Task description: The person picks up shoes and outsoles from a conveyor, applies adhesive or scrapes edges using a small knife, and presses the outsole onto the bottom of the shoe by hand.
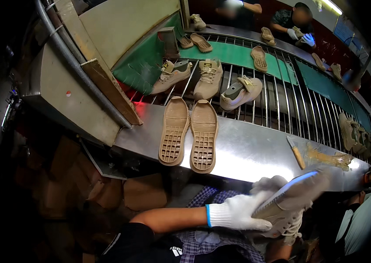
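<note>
My left hand (238, 212), in a white knit glove with a blue cuff, is closed round a beige lace-up shoe (286, 201). The shoe is tilted on its side over my lap, its far end smeared by motion. A blue gleam runs along its edge, and its laces hang at the near side. Below it shows my right forearm (279, 251); the right hand is mostly hidden by the shoe, its fingers out of sight. Ahead of me, two tan shoe soles (204, 136) lie side by side on the metal ledge, their gridded faces up, overhanging its front edge.
Beige shoes (207, 79) stand on the metal roller rack (277, 105) behind the ledge (242, 147). A brush (297, 153) and a yellowish glue-stained patch (328, 158) lie at the right. A pipe-edged machine housing (84, 79) rises at left. Across the rack, co-workers (293, 26) handle shoes.
</note>
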